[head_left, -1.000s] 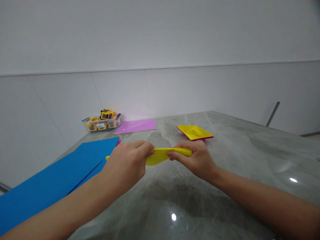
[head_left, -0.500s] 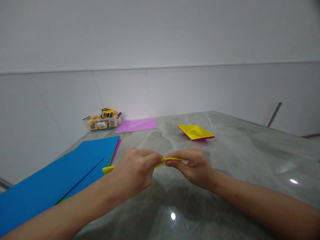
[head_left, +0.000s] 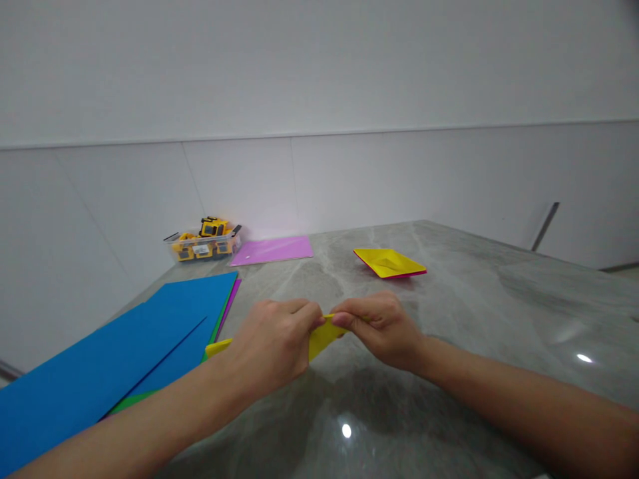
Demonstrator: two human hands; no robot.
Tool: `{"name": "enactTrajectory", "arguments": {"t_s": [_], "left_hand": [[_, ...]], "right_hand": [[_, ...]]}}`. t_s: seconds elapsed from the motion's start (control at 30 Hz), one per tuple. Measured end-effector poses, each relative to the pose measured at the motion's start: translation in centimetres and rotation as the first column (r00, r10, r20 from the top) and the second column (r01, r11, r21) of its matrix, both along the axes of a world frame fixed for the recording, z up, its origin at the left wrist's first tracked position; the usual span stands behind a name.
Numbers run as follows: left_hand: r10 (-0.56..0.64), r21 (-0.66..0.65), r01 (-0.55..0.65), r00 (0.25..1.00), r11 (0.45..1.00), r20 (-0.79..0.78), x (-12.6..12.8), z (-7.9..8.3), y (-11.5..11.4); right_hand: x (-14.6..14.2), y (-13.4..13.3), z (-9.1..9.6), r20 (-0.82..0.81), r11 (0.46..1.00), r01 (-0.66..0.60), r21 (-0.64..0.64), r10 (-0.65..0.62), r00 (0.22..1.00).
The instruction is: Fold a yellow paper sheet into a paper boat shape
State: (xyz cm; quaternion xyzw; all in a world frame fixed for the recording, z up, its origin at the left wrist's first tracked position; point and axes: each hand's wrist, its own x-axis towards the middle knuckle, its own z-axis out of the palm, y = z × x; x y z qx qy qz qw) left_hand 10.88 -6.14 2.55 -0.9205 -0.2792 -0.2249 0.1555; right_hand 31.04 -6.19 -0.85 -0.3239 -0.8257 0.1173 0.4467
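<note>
A folded piece of yellow paper [head_left: 321, 338] is held above the grey tabletop between both hands. My left hand [head_left: 279, 336] is closed on it, thumb and fingers pinching near its middle, and one end of the paper sticks out behind the wrist. Close beside it, my right hand [head_left: 380, 327] pinches the other end between thumb and fingers. Part of the paper is hidden behind the left hand. Beyond the right hand lies a folded paper boat [head_left: 389, 262], yellow on top with a red underside.
Blue sheets [head_left: 164, 319] with green and purple ones beneath lie at the left. Farther back are a pink sheet [head_left: 273, 250] and a clear plastic box [head_left: 204, 250] of yellow toy vehicles. The marble-patterned table [head_left: 489, 319] ends at a white wall.
The yellow paper has tilted, so more of its face shows between the hands. My right hand has shifted slightly left and up. The boat stays in place.
</note>
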Motion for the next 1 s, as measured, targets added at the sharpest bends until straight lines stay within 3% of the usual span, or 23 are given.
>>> {"name": "enactTrajectory", "arguments": {"t_s": [0.1, 0.2, 0.37, 0.47, 0.53, 0.57, 0.6, 0.63, 0.7, 0.73, 0.77, 0.8, 0.87, 0.9, 0.93, 0.97, 1.0], "left_hand": [[0.025, 0.139, -0.005, 0.989, 0.990, -0.144, -0.1, 0.3, -0.1], [0.025, 0.261, 0.040, 0.970, 0.965, -0.241, -0.1, 0.3, -0.3], [0.019, 0.284, 0.053, 0.969, 0.957, -0.245, 0.0, 0.1, -0.4], [0.141, 0.181, -0.092, 0.949, 0.979, -0.281, -0.2, 0.5, 0.0], [0.212, 0.075, -0.199, 0.929, 0.977, -0.304, -0.4, 1.1, 0.3], [0.225, 0.013, -0.232, 0.925, 0.973, -0.305, -0.5, 1.5, 0.4], [0.221, -0.059, -0.248, 0.929, 0.967, -0.296, -0.6, 1.9, 0.4], [0.203, -0.146, -0.250, 0.939, 0.957, -0.278, -0.6, 2.2, 0.3], [0.137, -0.373, -0.214, 0.965, 0.903, -0.222, -0.7, 2.8, -0.1], [0.098, -0.500, -0.179, 0.978, 0.848, -0.184, -0.7, 2.9, -0.3], [0.058, -0.618, -0.138, 0.987, 0.774, -0.148, -0.8, 2.8, -0.6], [0.023, -0.717, -0.097, 0.993, 0.690, -0.113, -0.8, 2.5, -0.8], [-0.036, -0.842, -0.043, 0.997, 0.538, -0.074, -1.0, 1.1, -1.2], [-0.053, -0.867, -0.024, 0.997, 0.498, -0.059, -1.0, 0.2, -1.4], [-0.077, -0.871, -0.006, 0.996, 0.491, -0.050, -1.1, -0.9, -1.5], [-0.090, -0.855, 0.006, 0.995, 0.519, -0.048, -1.2, -1.9, -1.5], [-0.087, -0.803, 0.016, 0.995, 0.596, -0.045, -1.4, -2.8, -1.5]], "right_hand": [[-0.1, 0.3, -0.2, 0.068, 1.000, 0.003, 0.017, -0.004, 0.998], [-0.4, 0.2, -0.5, 0.220, 0.990, 0.003, 0.144, -0.034, 0.975], [-0.7, 0.0, -0.6, 0.248, 0.969, -0.012, 0.247, -0.051, 0.967], [0.2, 0.6, 0.0, 0.230, 0.993, 0.036, 0.108, -0.060, 0.971], [1.1, 1.2, 0.5, 0.183, 0.993, 0.015, -0.116, 0.007, 0.983], [1.6, 1.6, 0.8, 0.129, 0.961, -0.039, -0.272, 0.076, 0.989], [2.1, 1.9, 1.1, 0.057, 0.889, -0.119, -0.441, 0.160, 0.986], [2.5, 2.1, 1.4, -0.022, 0.771, -0.210, -0.602, 0.247, 0.969], [3.1, 2.2, 2.0, -0.149, 0.470, -0.332, -0.818, 0.384, 0.911], [3.2, 2.1, 2.2, -0.184, 0.339, -0.347, -0.874, 0.430, 0.884], [3.2, 1.9, 2.4, -0.202, 0.253, -0.343, -0.905, 0.454, 0.868], [3.0, 1.6, 2.4, -0.205, 0.202, -0.330, -0.922, 0.468, 0.860], [2.1, 1.1, 2.2, -0.183, 0.169, -0.293, -0.941, 0.474, 0.861], [1.4, 0.9, 2.0, -0.157, 0.151, -0.259, -0.954, 0.487, 0.859], [0.7, 0.7, 1.7, -0.131, 0.138, -0.225, -0.965, 0.492, 0.861], [0.0, 0.6, 1.3, -0.108, 0.126, -0.194, -0.973, 0.492, 0.864], [-0.7, 0.5, 1.0, -0.089, 0.112, -0.163, -0.980, 0.488, 0.868]]}}
